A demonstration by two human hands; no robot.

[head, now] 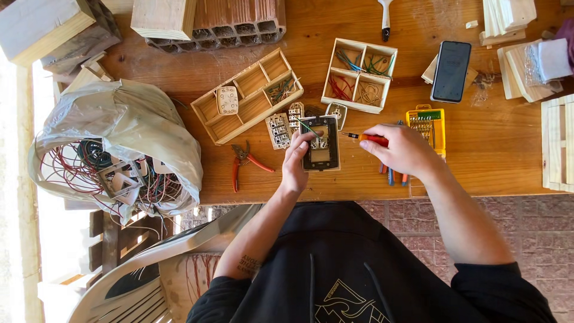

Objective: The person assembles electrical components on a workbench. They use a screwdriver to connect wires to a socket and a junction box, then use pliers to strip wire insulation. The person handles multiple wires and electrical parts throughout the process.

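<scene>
So on the table [478, 149], the switch frame [321, 151] sits near the front edge, left hand [296, 164] on its left side, right hand [402, 149] off to its right with a screwdriver [366, 138] pointing at it. Pliers [244, 161] lie left of that. Two divided trays [248, 96] [359, 75] sit behind, side by side. Bit case [429, 125] is behind the right hand, phone [451, 71] further back. Bag of wires [119, 149] hangs over the left end.

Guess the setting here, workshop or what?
Likely a home or hobby electrical workbench: wooden table, trays of wire offcuts, a bag of old wiring, pliers. Left hand holds a switch frame; right hand a screwdriver.
</scene>
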